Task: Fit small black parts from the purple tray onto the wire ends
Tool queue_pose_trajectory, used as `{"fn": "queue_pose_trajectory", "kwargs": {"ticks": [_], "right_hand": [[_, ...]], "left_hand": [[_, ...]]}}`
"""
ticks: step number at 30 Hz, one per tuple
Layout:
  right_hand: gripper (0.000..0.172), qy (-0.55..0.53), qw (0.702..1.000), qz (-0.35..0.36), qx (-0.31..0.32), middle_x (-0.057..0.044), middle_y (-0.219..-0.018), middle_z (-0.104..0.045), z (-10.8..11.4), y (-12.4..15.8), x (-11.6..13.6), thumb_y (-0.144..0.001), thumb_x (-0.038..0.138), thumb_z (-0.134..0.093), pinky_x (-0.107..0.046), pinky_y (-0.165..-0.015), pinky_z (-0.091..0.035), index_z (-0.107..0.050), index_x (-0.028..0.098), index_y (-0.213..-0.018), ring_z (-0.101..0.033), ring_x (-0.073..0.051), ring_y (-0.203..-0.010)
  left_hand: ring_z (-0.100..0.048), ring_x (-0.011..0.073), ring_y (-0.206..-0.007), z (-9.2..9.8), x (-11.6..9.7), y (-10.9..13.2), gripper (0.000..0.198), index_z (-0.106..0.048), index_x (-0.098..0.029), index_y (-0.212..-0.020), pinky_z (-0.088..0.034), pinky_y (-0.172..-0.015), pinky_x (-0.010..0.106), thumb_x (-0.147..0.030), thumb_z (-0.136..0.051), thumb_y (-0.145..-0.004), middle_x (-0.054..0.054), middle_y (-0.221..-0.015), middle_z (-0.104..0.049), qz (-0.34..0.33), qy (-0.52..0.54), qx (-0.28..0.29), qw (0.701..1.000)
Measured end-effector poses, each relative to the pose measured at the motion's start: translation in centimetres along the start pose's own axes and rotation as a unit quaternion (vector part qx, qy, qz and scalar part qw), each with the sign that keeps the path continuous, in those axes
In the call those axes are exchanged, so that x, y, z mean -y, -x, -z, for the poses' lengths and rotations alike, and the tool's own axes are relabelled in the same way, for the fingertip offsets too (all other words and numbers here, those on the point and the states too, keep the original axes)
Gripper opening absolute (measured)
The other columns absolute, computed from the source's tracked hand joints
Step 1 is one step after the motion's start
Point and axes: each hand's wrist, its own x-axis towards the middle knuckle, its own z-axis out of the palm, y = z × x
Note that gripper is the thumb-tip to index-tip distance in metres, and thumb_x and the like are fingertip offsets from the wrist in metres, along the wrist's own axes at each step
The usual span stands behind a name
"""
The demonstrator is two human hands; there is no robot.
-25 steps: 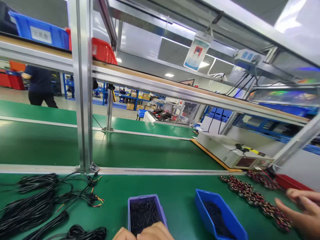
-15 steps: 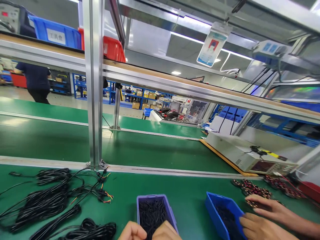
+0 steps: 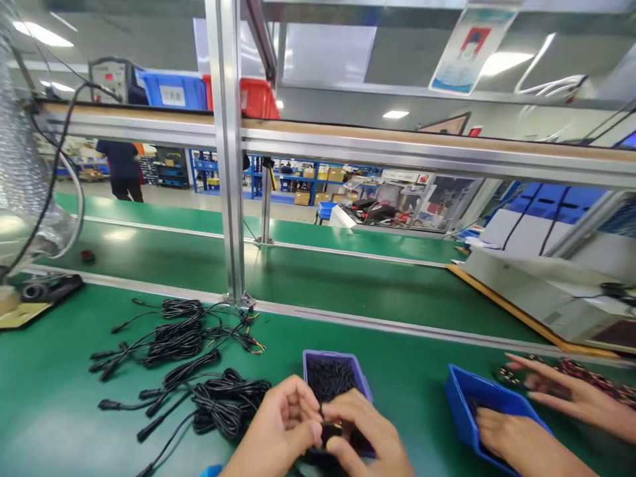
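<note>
My left hand (image 3: 281, 427) and my right hand (image 3: 370, 434) meet at the bottom centre, over the near end of a purple bin (image 3: 360, 377) full of short black tube pieces. Between the fingertips of both hands sits a small black piece (image 3: 330, 432); its exact shape is too small to tell. Coiled black cables (image 3: 199, 361) with coloured wire ends lie on the green bench (image 3: 59, 397) just left of my left hand.
Another person's two hands reach in at the right, one inside a blue bin (image 3: 464, 397), one over a row of copper-wound coils (image 3: 591, 381). An aluminium post (image 3: 229, 199) rises behind the cables. A white instrument box (image 3: 541, 298) stands at the right. A black-based fixture (image 3: 34, 291) sits far left.
The view has swung left and down. My hands have risen from the bottom edge and closed together on a small black piece. The other person's hand has gone into the blue bin.
</note>
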Motion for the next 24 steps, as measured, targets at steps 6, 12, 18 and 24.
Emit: {"fn": "queue_pose_trajectory", "kwargs": {"ticks": [6,12,18,24], "right_hand": [[0.046,0.031,0.961,-0.162,-0.22,-0.005,-0.069,-0.068,2.1,-0.5,-1.5,-0.095,0.06,-0.053,-0.025,-0.056,-0.054,-0.07,0.018,-0.087,-0.065,-0.019,-0.06],[0.05,0.053,0.956,-0.152,-0.244,-0.004,-0.063,-0.067,1.8,-1.1,-2.7,-0.094,0.062,-0.049,-0.027,-0.059,-0.052,-0.069,0.02,-0.077,-0.063,-0.019,-0.056],[0.058,0.067,0.957,-0.135,-0.247,-0.004,-0.06,-0.067,1.8,-1.3,-3.7,-0.093,0.068,-0.042,-0.027,-0.055,-0.047,-0.068,0.02,-0.073,-0.062,-0.02,-0.053],[0.064,0.092,0.953,-0.134,-0.254,-0.005,-0.054,-0.065,2.7,-1.6,-4.5,-0.092,0.072,-0.037,-0.029,-0.052,-0.045,-0.068,0.019,-0.075,-0.061,-0.021,-0.048]], "left_hand": [[-0.059,0.0192,-0.089,0.8,-0.6,2.0,0.03,-0.062,-0.021,-0.094,-0.047,-0.081,0.028,-0.027,-0.08,-0.071,0.003,-0.095,-0.062,-0.114,-0.24,0.059,0.962],[-0.058,0.0305,-0.115,3.9,5.1,4.2,0.033,-0.064,-0.022,-0.108,-0.046,-0.101,0.039,-0.025,-0.063,-0.075,0.012,-0.117,-0.063,-0.188,-0.498,0.003,0.847],[-0.044,0.0325,-0.135,4.6,4.9,3.5,0.079,-0.05,-0.013,-0.137,-0.028,-0.121,0.046,-0.008,-0.057,-0.059,0.016,-0.14,-0.055,-0.109,-0.663,0.071,0.738],[-0.059,0.0329,-0.107,2.7,4.8,4.0,0.034,-0.066,-0.013,-0.109,-0.046,-0.099,0.048,-0.006,-0.047,-0.082,0.019,-0.114,-0.066,-0.056,-0.76,0.064,0.644]]}}
